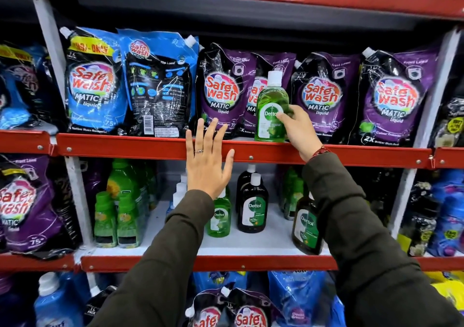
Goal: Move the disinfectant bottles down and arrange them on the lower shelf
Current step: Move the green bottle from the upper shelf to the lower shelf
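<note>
A green disinfectant bottle (269,116) with a white cap stands upright at the front edge of the upper shelf (140,148). My right hand (300,131) is shut around its right side. My left hand (207,161) is open, fingers spread, held in front of the red shelf edge and touching nothing I can see. On the lower shelf (251,245) stand a small green disinfectant bottle (219,220), two dark ones in a row (252,206) and a larger dark one (306,226), partly hidden behind my right sleeve.
Detergent pouches (221,93) in blue and purple line the upper shelf behind the held bottle. Green bottles (116,216) fill the lower shelf's left side, white-capped ones (179,191) stand behind my left wrist. More pouches (246,311) sit on the bottom shelf.
</note>
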